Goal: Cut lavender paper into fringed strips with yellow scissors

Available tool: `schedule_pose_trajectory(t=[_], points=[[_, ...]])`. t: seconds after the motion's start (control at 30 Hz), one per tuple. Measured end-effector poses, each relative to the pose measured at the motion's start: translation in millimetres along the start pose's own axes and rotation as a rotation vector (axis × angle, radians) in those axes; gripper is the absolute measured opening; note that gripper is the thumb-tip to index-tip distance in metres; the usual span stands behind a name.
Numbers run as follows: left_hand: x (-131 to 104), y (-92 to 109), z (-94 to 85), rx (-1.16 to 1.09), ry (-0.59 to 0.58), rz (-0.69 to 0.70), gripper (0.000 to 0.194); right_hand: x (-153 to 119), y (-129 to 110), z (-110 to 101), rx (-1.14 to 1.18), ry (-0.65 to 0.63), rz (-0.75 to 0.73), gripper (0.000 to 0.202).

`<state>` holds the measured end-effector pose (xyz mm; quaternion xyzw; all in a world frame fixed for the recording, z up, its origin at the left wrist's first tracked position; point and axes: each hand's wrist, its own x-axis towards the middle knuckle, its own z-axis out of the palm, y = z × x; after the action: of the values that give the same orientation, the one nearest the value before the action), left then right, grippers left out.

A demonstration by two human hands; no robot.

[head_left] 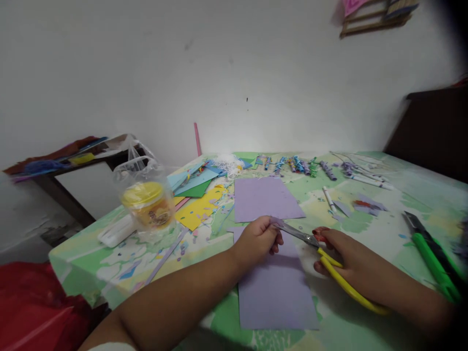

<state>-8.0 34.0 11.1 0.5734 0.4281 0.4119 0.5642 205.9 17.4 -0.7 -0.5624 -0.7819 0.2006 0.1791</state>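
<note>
My left hand (258, 239) is closed in a pinch on a small piece of purple paper (275, 222). Scissors with yellow handles (343, 282) are in my right hand (347, 253), their metal blades pointing left and their tips at the pinched piece. The blades look nearly together. Below both hands lies a purple paper sheet (278, 297), partly covered by my left hand. A second purple sheet (266, 200) lies flat just beyond it.
Green-handled shears (435, 258) lie at the right. A white marker (329, 199) and several curled paper rolls (298, 165) lie farther back. On the left stand a bagged yellow-lidded tub (146, 204), a yellow sheet (197, 209) and paper scraps on the patterned tablecloth (87, 248).
</note>
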Motion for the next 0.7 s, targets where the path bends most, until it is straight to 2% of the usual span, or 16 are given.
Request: schedule_pose_trajectory(t=[0.13,0.37,0.7], points=[[1,-1,-0.9,0.017,-0.011,0.0,0.009,0,0,-1,0.01,-0.026,0.001,0.042],[-5,0,0.1,0.147,-0.092,0.043,0.017,-4,-6,-3,0.059,-0.062,0.005,0.042],[-11,2,-0.3,0.188,-0.057,0.124,0.019,-4,-6,1,0.079,-0.03,-0.004,0.044]])
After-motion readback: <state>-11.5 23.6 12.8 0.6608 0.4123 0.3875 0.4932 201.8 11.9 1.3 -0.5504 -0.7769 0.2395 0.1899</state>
